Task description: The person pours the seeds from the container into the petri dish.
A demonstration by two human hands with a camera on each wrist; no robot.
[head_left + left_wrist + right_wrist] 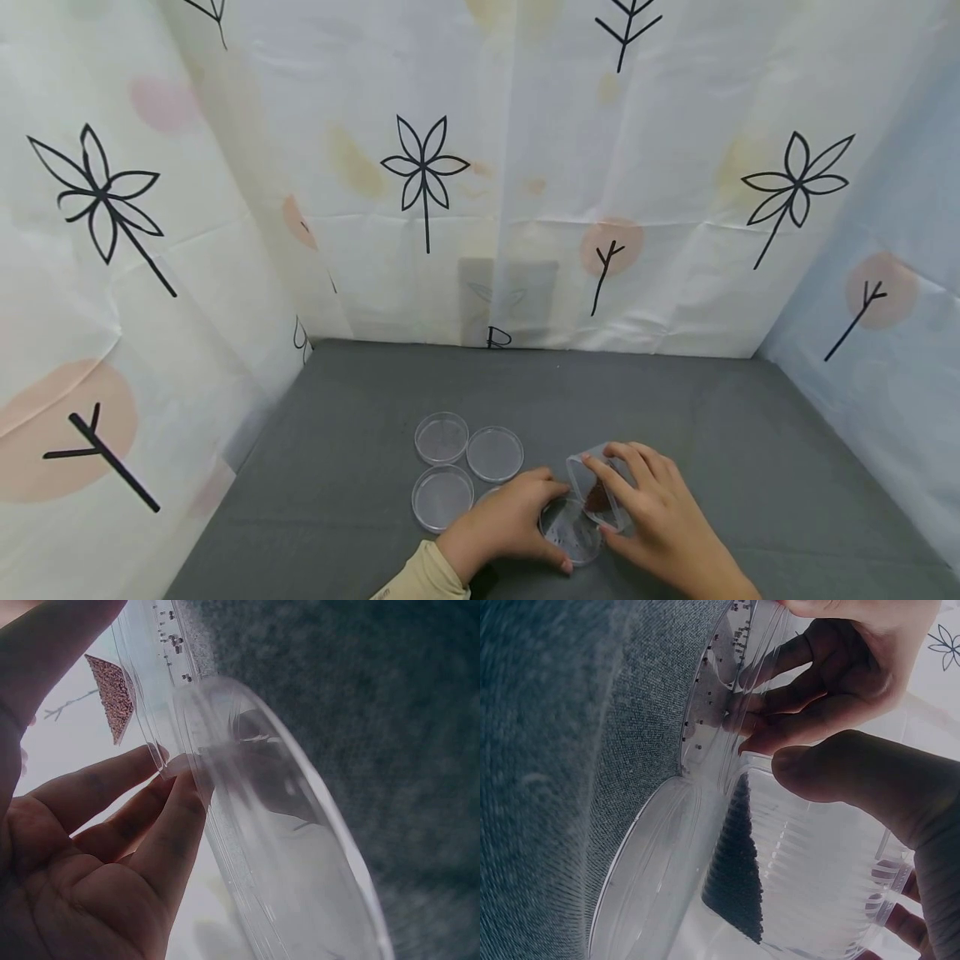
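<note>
My left hand (513, 518) grips a clear round petri dish (568, 533) at its rim, thumb on the near side and fingers on the far side. Small dark grains lie scattered over its floor, clearest in the right wrist view. In my right hand (663, 521) is a clear ribbed plastic box (817, 862), held by its sides and tilted toward the dish. Brown grains (597, 498) are heaped in the box's lower corner, which is close over the dish's rim. The left wrist view shows the same grain heap (112, 697) through the plastic.
Left of the hands, petri dishes stand close together on the grey cloth: a rear-left dish (442, 438), a right one (495, 455) and a front-left one (442, 498). Another is mostly hidden behind the left hand. Patterned white curtains (525, 275) enclose the table.
</note>
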